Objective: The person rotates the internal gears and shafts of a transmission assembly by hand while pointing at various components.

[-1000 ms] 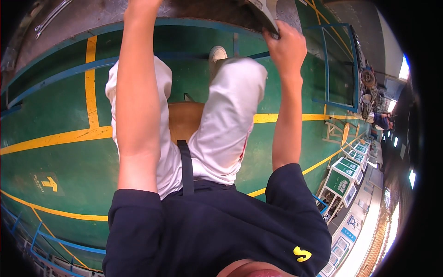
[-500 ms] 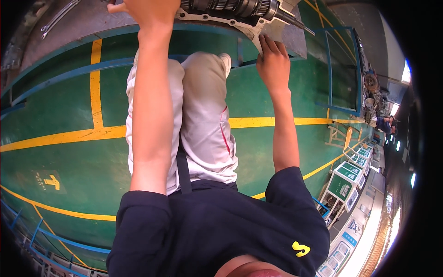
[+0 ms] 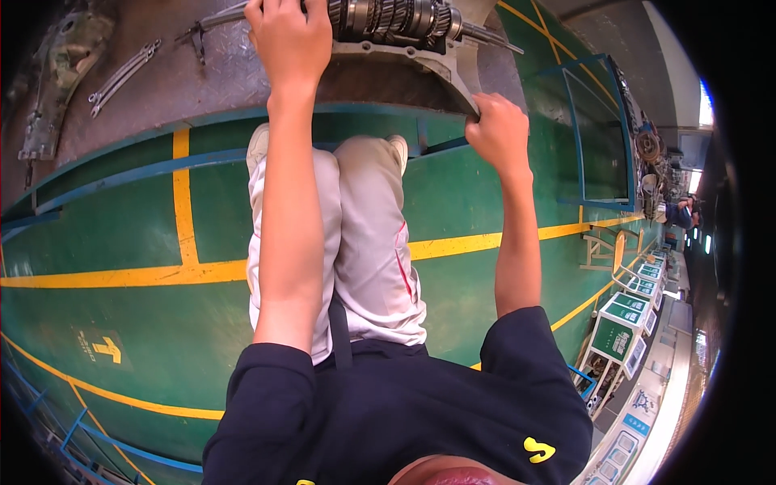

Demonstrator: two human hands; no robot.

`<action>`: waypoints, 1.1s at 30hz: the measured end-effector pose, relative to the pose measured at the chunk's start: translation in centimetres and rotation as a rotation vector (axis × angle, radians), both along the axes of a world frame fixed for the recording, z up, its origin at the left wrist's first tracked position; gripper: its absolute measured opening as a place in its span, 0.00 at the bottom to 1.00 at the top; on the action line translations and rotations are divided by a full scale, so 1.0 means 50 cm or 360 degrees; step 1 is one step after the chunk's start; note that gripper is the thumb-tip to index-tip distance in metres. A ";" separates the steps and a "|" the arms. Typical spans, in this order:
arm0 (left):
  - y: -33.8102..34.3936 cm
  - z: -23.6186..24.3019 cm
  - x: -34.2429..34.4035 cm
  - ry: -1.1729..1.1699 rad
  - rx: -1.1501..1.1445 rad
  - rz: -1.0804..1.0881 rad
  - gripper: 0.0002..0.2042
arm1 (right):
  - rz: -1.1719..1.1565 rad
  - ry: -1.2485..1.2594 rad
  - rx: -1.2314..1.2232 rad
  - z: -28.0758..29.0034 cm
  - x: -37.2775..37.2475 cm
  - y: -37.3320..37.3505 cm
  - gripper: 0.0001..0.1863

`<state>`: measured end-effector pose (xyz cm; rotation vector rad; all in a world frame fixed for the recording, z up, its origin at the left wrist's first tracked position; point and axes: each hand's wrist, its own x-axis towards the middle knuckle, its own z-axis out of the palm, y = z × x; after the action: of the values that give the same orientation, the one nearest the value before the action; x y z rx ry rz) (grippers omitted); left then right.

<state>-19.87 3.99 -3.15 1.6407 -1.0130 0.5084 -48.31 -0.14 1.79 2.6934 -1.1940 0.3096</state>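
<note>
A gearbox housing (image 3: pixel 465 69) lies on the metal workbench at the top of the view, its open side showing a row of dark gears (image 3: pixel 396 18) and a shaft (image 3: pixel 495 38) that sticks out to the right. My left hand (image 3: pixel 293 44) is bent over the housing's left end, fingers curled round it; their tips are partly cut off by the frame's upper edge. At the right end, my right hand (image 3: pixel 499 133) is closed on the housing's near flange, with the thumb against the edge. A long thin rod (image 3: pixel 217 20) lies left of my left hand.
Two wrenches (image 3: pixel 124 78) and a grey cast cover (image 3: pixel 63 77) rest on the bench (image 3: pixel 190 85) at left. Its blue frame edge (image 3: pixel 145 129) runs before my knees. Another blue frame (image 3: pixel 578 129) stands on the right, with display boxes (image 3: pixel 618 327) farther along.
My right hand's fingers have gone from stretched against the housing to closed round its flange. The gearbox has shifted away and left on the bench. More of the bench shows.
</note>
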 end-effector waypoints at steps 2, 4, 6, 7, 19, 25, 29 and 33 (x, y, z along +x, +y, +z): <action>-0.016 -0.015 0.005 -0.0064 -0.0105 -0.0038 0.15 | 0.0033 -0.0076 0.0064 0.002 0.004 -0.008 0.09; -0.026 -0.014 -0.008 0.0108 -0.0053 -0.0041 0.16 | 0.0038 -0.0100 0.0053 0.004 -0.002 -0.017 0.09; -0.027 -0.011 -0.010 0.0085 -0.0056 -0.0046 0.17 | 0.0046 -0.0135 0.0041 0.002 -0.007 -0.025 0.09; -0.025 -0.009 -0.009 0.0079 -0.0040 -0.0032 0.16 | 0.0052 -0.0103 0.0054 -0.002 -0.010 -0.028 0.09; 0.011 0.015 -0.026 0.0027 0.0027 -0.0121 0.14 | 0.0069 -0.0134 -0.0036 -0.016 -0.020 -0.003 0.13; 0.029 0.021 -0.048 0.0371 -0.0033 -0.0134 0.17 | 0.0073 -0.0204 -0.0051 -0.051 -0.025 0.018 0.11; 0.034 0.044 -0.076 0.0338 0.0097 0.0114 0.16 | 0.0100 -0.0315 -0.0100 -0.070 -0.030 0.019 0.13; 0.036 0.050 -0.082 0.0407 0.0009 0.0081 0.15 | 0.0130 -0.0336 -0.0131 -0.071 -0.028 0.019 0.15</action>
<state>-23.98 5.77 -0.65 1.6909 -0.7856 0.3187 -49.69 0.82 -1.74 2.6947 -1.0975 0.6550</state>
